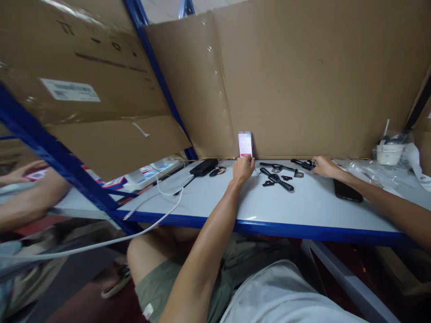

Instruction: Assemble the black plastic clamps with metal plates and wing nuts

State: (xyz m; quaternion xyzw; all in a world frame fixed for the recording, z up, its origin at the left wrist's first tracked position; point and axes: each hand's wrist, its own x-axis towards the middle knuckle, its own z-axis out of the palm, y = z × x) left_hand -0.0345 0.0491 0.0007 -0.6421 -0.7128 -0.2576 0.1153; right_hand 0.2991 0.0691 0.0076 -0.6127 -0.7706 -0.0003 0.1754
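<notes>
My left hand (243, 169) is at the lower edge of a small lit phone (245, 144) that leans against the cardboard. Its fingers are curled and seen from behind, so I cannot make out what is in them. Farther right, my right hand (323, 166) is closed on one end of a black tool with a winged handle, which looks like a spokeshave (302, 163). Between my hands lie two more black winged-handle tool bodies (276, 179), one crossing the other's front. Small black loose parts (286, 178) and a flat metal blade (298, 174) lie around them.
A dark phone (348, 190) lies below my right wrist. Clear plastic bags (368, 172) and a cup (389, 152) stand at right. A black power bank (204, 167) and white cable (168, 213) lie left. Cardboard (303, 80) walls the back; another person's arm (37, 193) shows left.
</notes>
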